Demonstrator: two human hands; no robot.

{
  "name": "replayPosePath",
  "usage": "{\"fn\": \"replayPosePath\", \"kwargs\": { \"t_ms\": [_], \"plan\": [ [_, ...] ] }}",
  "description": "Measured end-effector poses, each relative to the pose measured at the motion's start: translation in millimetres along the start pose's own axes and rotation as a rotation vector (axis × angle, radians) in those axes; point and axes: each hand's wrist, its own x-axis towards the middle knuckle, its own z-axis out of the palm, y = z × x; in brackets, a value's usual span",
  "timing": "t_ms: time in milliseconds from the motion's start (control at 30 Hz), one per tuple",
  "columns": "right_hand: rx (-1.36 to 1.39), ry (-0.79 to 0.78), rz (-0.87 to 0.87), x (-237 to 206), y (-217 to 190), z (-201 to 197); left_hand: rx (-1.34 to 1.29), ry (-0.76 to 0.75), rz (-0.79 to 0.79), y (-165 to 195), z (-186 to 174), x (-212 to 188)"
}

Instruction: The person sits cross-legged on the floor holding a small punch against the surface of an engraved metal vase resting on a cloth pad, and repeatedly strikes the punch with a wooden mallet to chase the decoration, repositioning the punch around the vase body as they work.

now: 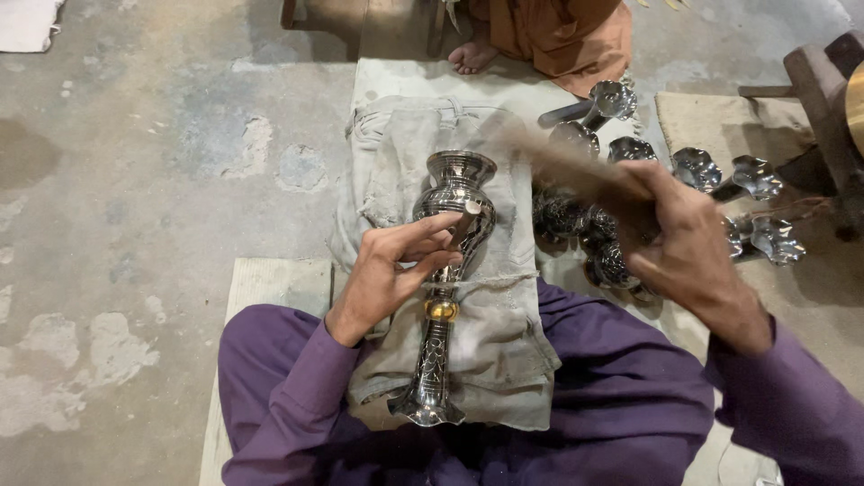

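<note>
The fingers (430, 241) of the left hand (389, 270) pinch a short metal punch (464, 225), its tip set against the belly of a shiny metal vase (450, 261). The vase lies on a grey cloth (504, 333) over the lap, mouth toward twelve o'clock, foot toward six. At three o'clock the right hand (684, 243) is closed around a blurred wooden handle (558, 166). Beyond it more shiny vases (720, 180) lie on the floor (135, 180). At twelve o'clock, another person's bare foot (472, 58) shows.
</note>
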Motion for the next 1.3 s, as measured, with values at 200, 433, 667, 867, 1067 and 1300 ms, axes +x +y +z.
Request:
{"fn": "replayPosePath", "kwargs": {
  "t_ms": [200, 433, 667, 867, 1067, 1300],
  "plan": [
    [-0.353, 0.078, -0.197, -7, -3, 3, -0.011, 0.057, -0.004, 1, 5, -2],
    [-0.160, 0.118, -0.110, 0, 2, 3, 0.061, 0.105, -0.038, 4, 11, 3],
    [-0.158, -0.025, -0.122, 6, -2, -14, 0.083, 0.076, -0.025, 8, 8, 1],
    [0.159, 0.071, -0.108, 9, -18, -20, 0.104, 0.079, -0.077, 6, 9, 0],
    [-0.261, 0.092, -0.114, -6, -21, -14, 0.224, 0.155, 0.134, -4, 4, -2],
    [1.438, 0.003, -0.209, -62, -42, 42, 0.113, 0.195, 0.071, -2, 4, -5]
  ]
}}
